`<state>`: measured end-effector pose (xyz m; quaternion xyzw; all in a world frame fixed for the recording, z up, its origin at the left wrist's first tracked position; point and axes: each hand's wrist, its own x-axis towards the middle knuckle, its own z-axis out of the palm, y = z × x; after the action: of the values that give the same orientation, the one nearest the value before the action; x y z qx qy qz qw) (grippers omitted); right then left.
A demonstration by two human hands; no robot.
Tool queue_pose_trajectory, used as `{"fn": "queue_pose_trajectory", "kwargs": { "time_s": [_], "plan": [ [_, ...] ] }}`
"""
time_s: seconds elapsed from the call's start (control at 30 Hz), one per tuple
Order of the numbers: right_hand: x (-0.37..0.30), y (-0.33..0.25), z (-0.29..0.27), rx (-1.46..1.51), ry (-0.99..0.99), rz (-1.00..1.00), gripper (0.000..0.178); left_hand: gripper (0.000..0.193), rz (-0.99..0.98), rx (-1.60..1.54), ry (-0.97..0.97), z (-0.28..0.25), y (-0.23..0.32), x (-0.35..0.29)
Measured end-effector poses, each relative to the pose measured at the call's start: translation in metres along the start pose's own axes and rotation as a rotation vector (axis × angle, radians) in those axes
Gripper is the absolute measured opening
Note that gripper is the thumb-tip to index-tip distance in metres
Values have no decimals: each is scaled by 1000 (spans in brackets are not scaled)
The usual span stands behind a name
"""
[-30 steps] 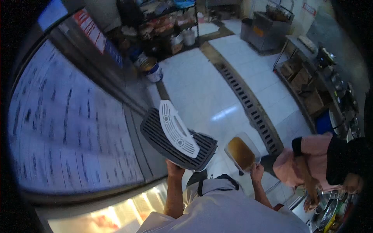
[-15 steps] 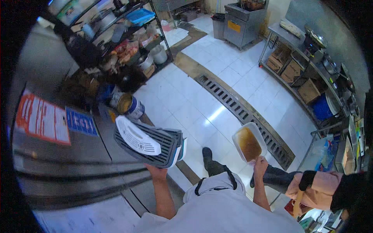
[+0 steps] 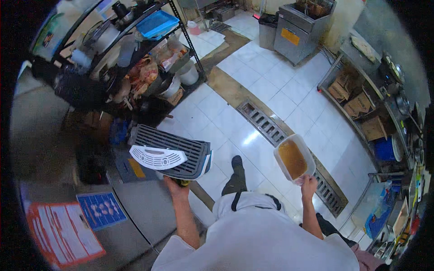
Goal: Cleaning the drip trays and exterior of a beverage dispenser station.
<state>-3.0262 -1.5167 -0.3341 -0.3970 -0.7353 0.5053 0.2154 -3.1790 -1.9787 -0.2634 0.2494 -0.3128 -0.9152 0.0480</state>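
Note:
My left hand point(image 3: 177, 189) is closed around the near underside of a stack of dark slotted trays point(image 3: 187, 153). On top of them rests a white curved grille piece point(image 3: 158, 157). Something yellow-green shows beneath the stack beside my fingers, too small to make out. Out to the right, my right hand point(image 3: 309, 186) grips the near end of a translucent plastic container point(image 3: 307, 152). Brown liquid point(image 3: 293, 158) fills part of it, and it hangs over the floor by the drain.
A slotted drain grate point(image 3: 262, 124) crosses the tiled floor. Loaded shelves with a blue tray point(image 3: 157, 23) stand back left; a steel cabinet point(image 3: 142, 198) is near left. A grey bin point(image 3: 268, 36), a fryer point(image 3: 300, 38) and boxes point(image 3: 359, 105) lie beyond. Another person's leg point(image 3: 332, 228) shows lower right.
The view has shifted; the shelves now look nearer. The white grille piece sits nearer me on the tray stack. The pail behind it has dropped from sight. The other person has mostly left the view.

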Motion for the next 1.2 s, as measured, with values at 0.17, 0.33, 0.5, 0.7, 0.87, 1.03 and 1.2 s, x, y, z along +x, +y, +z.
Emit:
{"fn": "queue_pose_trajectory", "kwargs": {
  "time_s": [0.17, 0.33, 0.5, 0.7, 0.87, 1.03, 1.2],
  "plan": [
    [63, -40, 47, -287, 70, 5, 32, 51, -95, 25, 59, 87, 8, 72],
    [126, -92, 91, -469, 106, 5, 30, 54, -167, 39, 26, 142, -3, 161],
    [213, -145, 149, -497, 74, -15, 28, 56, -182, 33, 17, 248, -18, 233],
    [333, -207, 222, -157, 6, 23, 28, 49, -262, 39, -78, 371, -51, 307],
    [437, -271, 275, -160, -44, 26, 26, 48, -291, 91, -148, 456, -81, 364],
    [544, -308, 352, -22, -70, 76, 22, 53, -361, 126, -97, 525, -119, 473],
    [610, -342, 421, -27, -47, 76, 23, 54, -389, 26, -188, 588, -127, 596]
  ]
}}
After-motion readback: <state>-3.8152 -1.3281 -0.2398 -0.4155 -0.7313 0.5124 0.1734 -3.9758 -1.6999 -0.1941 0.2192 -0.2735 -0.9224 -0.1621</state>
